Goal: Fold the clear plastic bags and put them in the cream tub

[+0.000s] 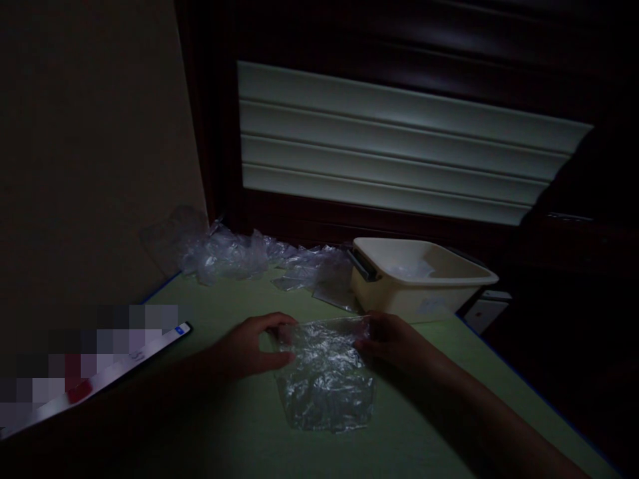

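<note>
A crinkled clear plastic bag (327, 379) is stretched between my two hands above the green tabletop (224, 426). My left hand (254, 346) pinches its upper left edge between thumb and fingers. At the upper right edge, my right hand (387, 342) grips the bag in the same way. The bag's lower end hangs toward me, and its surface catches the light. The room is dim, so the fingertips are hard to make out.
A cream plastic tub (399, 296) with dark handles stands behind my right hand, something pale inside. Crumpled clear bags (234, 253) lie along the back edge. A lit phone screen (134, 359), partly pixelated, is at left. A white box (486, 309) sits beside the tub.
</note>
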`<state>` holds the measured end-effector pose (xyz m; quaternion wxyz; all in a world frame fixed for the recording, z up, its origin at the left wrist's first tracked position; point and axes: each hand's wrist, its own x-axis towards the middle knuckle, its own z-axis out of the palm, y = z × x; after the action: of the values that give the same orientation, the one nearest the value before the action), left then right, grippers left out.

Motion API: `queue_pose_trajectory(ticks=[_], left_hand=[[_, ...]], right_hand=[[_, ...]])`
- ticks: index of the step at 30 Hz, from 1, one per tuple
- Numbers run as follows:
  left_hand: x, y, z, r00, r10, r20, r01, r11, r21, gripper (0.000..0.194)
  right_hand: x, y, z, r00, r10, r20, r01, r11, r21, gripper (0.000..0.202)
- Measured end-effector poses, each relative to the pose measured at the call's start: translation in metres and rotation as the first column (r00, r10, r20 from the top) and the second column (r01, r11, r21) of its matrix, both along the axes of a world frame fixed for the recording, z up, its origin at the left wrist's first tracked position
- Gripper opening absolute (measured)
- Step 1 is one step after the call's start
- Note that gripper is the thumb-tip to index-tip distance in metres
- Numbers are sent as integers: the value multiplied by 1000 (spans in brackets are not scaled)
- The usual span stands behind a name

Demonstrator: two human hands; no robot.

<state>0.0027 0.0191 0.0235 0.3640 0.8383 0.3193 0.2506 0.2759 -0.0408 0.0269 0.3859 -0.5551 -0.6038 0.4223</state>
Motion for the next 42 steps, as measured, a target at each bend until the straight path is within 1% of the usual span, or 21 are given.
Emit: queue_pose_trajectory(ticks=[4,7,9,11,16,21,25,29,31,33,35,37,39,41,42], left_hand=[[1,2,-2,1000,6,-1,-6,1000,17,34],[2,4,-4,1000,22,8,-22,999,36,28],[1,5,-6,999,32,11,-32,998,50,26],[1,6,-7,999,38,11,-39,997,65,24],[0,7,-9,1000,20,10,-20,994,105,10],[-2,9,-6,998,-65,-3,64,982,177,8],[-3,9,-4,992,-122,-21,124,956,266,5],[-3,7,-5,986,-156,-50,163,912,376,10],[-3,5,-5,982,-174,-68,186,882,434,13],[-3,3,-5,978,-189,-92,210,845,492,15],[-3,0,-3,972,-201,-126,236,800,551,17],[-3,-3,-3,965,-203,-166,263,750,607,18],[-3,-5,-3,961,-189,-201,275,703,656,20],[-3,-6,-3,961,-166,-223,276,666,693,22],[-3,-7,-4,960,-157,-231,277,652,705,22]], right_hand=[[1,0,2,1000,9,-12,-9,1000,-2,28],[2,-1,2,999,21,-32,-22,1000,-11,35],[3,-1,1,999,23,-41,-24,1000,-17,42],[4,-1,0,999,16,-33,-17,1000,-19,45],[7,1,0,999,-2,46,2,1000,-1,26],[8,1,1,991,-5,135,3,1000,15,20],[6,-1,3,980,10,200,-19,999,44,12],[7,-6,9,965,63,254,-81,995,63,4],[10,-8,13,958,74,277,-98,992,74,14],[13,-10,16,943,30,331,-84,985,151,28],[13,-13,20,910,-74,407,-53,955,292,38],[8,-17,24,873,-167,458,-49,904,424,43],[-2,-26,28,859,-189,475,-87,862,500,48],[-15,-37,31,848,-164,505,-164,823,544,46],[-22,-42,33,836,-138,531,-210,813,543,44]])
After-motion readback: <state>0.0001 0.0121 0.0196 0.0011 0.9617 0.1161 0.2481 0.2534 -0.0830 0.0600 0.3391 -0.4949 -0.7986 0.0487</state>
